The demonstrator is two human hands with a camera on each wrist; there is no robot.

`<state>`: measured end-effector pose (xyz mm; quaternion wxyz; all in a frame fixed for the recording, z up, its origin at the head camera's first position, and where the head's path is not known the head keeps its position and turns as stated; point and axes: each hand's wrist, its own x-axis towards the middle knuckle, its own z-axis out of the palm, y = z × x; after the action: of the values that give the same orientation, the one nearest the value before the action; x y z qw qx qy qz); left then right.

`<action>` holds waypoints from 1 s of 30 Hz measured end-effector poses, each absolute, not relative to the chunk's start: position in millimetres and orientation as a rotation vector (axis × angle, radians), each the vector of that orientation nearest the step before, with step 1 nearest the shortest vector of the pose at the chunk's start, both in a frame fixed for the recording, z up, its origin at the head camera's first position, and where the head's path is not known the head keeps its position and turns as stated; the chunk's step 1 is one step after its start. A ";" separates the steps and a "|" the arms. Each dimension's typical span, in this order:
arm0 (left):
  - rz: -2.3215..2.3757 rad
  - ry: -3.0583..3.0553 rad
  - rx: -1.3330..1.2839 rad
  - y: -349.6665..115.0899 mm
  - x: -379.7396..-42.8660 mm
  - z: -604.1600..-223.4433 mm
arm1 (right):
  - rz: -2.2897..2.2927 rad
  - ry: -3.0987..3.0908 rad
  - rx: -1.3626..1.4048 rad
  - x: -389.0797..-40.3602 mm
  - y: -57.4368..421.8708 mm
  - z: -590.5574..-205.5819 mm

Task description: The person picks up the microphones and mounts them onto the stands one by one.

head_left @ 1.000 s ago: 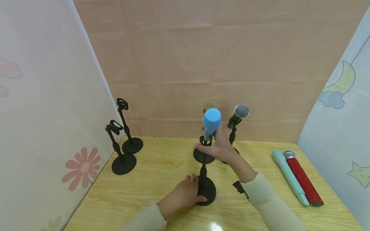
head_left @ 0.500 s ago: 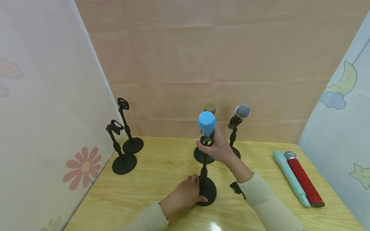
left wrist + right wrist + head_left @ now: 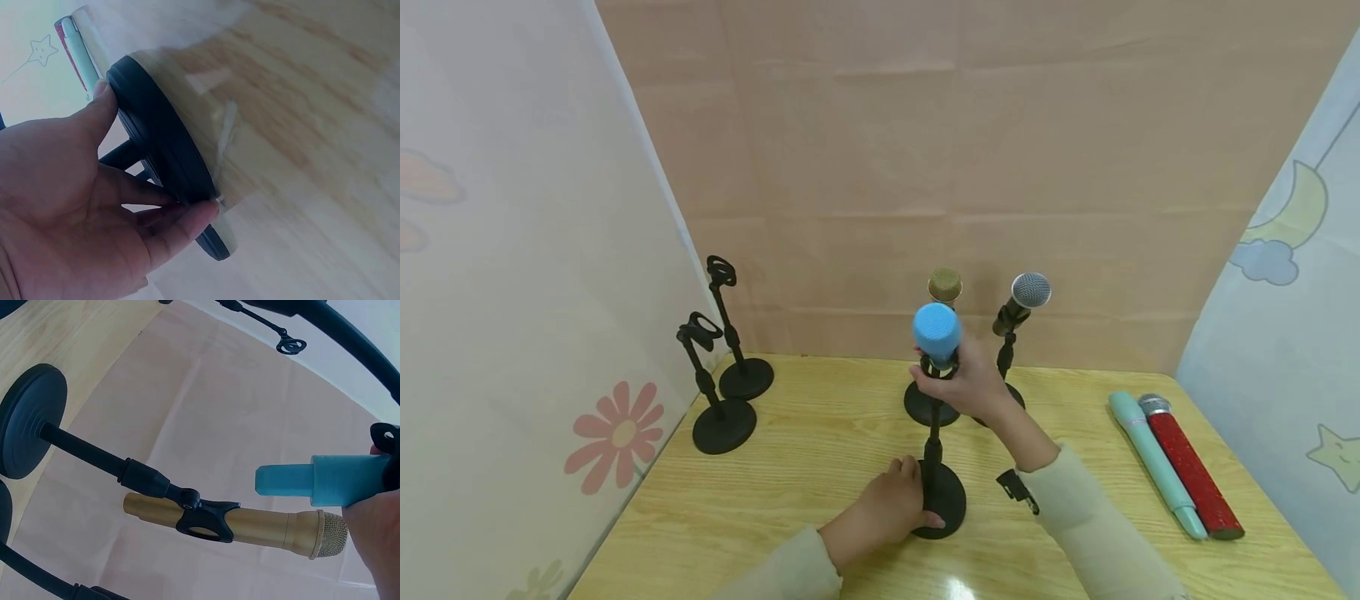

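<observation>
My right hand (image 3: pixel 973 383) grips a blue microphone (image 3: pixel 937 332) at the clip of a black microphone stand (image 3: pixel 933 450). The microphone's head points up and towards me. In the right wrist view its blue handle end (image 3: pixel 347 478) pokes out past the clip (image 3: pixel 392 456); part of the grip is out of frame. My left hand (image 3: pixel 883 508) holds the round stand base (image 3: pixel 162 131), thumb at one edge and fingers at the other. Just behind, a gold microphone (image 3: pixel 262 528) sits clipped in another stand.
A black microphone with a silver head (image 3: pixel 1031 291) stands clipped at the back right. Two stands with bare clips (image 3: pixel 724 427) are at the left. Mint (image 3: pixel 1156 462) and red (image 3: pixel 1191 471) microphones lie side by side at the right. Walls enclose the table's back and sides.
The blue microphone has come down and slightly left at the clip, with my right hand moving along. My left hand keeps hold of the base, which sits slightly farther right.
</observation>
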<state>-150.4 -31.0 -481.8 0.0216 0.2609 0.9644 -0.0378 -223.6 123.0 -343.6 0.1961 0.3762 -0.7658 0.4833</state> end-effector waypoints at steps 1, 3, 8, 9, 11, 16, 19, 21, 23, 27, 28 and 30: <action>-0.125 2.990 0.804 -30.2 -150.2 -482.0 | 1.345 -2.157 1.034 -223.2 123.4 -343.8; -0.157 2.995 0.798 -28.7 -150.2 -483.4 | 1.330 -2.178 0.985 -222.1 124.2 -345.1; -0.201 3.011 0.786 -26.1 -150.8 -487.4 | 1.317 -2.158 0.940 -219.9 123.2 -349.5; -0.198 3.012 0.783 -25.8 -150.9 -487.7 | 1.319 -2.149 0.944 -219.7 122.9 -350.5; -0.194 3.015 0.781 -25.1 -151.1 -487.9 | 1.330 -2.135 0.965 -220.0 122.5 -351.9; -0.240 3.027 0.786 -24.3 -150.8 -486.2 | 1.389 -2.137 1.020 -220.5 123.2 -351.2; -0.237 3.030 0.787 -24.6 -150.6 -485.3 | 1.399 -2.160 1.035 -219.6 124.3 -350.0; -0.230 3.029 0.795 -24.9 -150.9 -486.1 | 1.406 -2.177 1.032 -218.9 125.2 -349.9; -0.205 3.028 0.802 -25.2 -151.8 -487.3 | 1.410 -2.188 1.028 -217.7 126.1 -349.6; -0.181 3.018 0.808 -26.9 -154.5 -490.2 | 1.445 -2.205 1.032 -214.3 127.9 -347.4; -0.180 3.012 0.811 -27.6 -155.1 -490.2 | 1.455 -2.210 1.037 -213.5 128.5 -346.6; -0.163 2.994 0.817 -29.6 -156.3 -489.4 | 1.472 -2.223 1.043 -212.0 130.3 -345.4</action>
<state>-156.3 -29.6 -489.4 0.0169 0.2627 0.9633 -0.0526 -212.0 130.3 -345.4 0.1387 0.3609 -0.7689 0.5092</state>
